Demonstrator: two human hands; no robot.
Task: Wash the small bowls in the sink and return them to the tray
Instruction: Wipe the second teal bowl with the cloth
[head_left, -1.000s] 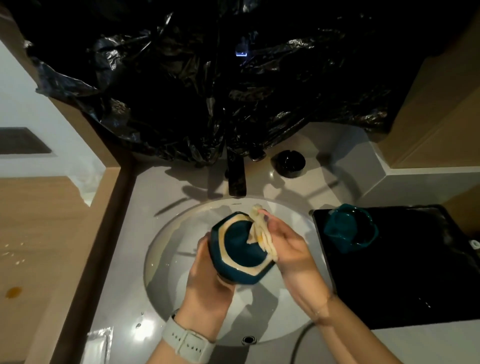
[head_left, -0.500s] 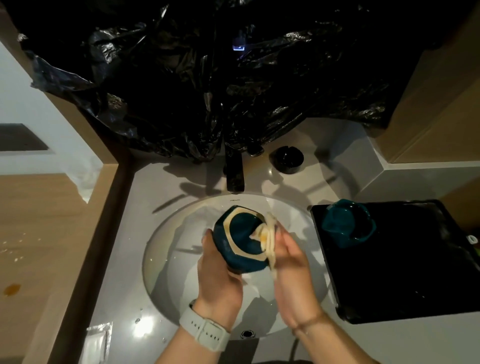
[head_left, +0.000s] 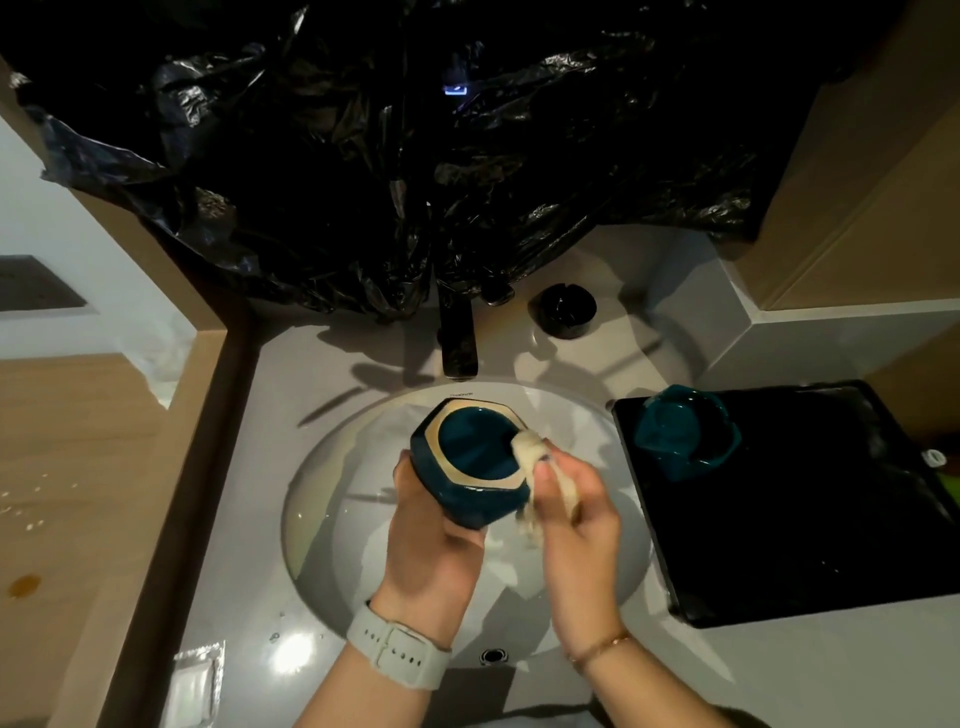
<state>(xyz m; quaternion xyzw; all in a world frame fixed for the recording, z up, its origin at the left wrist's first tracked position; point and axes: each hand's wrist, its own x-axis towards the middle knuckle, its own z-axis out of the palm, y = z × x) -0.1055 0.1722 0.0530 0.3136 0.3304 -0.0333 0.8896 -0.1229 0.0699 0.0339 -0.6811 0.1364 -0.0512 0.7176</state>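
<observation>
The left hand (head_left: 434, 540) holds a dark blue bowl (head_left: 474, 462) over the white sink (head_left: 322, 499). The fingers curl around the bowl's side. The bowl is tipped so its bottom, with a pale six-sided ring, faces up toward the camera. The right hand (head_left: 574, 512) pinches a pale cloth (head_left: 530, 462) and presses it on the right edge of the bowl's bottom. Part of the cloth hangs down below the fingers.

A white watch (head_left: 397, 652) sits on the left wrist. A thin bracelet (head_left: 597, 647) sits on the right wrist.

The sink is set in the middle of the grey counter (head_left: 249, 571). A black tap (head_left: 458, 338) stands at the back edge of the sink. Near the back of the counter, right of the tap, sits a small black round thing (head_left: 563, 312); it is too dark to tell what it is.

A black tray (head_left: 831, 519) lies on the right side of the counter, just beside the sink. A second blue bowl (head_left: 685, 431) rests in the tray's back left corner, and it may be more than one stacked.

Crinkly black plastic (head_left: 415, 156) hangs over the wall behind the tap. A small clear packet (head_left: 195, 686) lies near the front left corner of the counter.
</observation>
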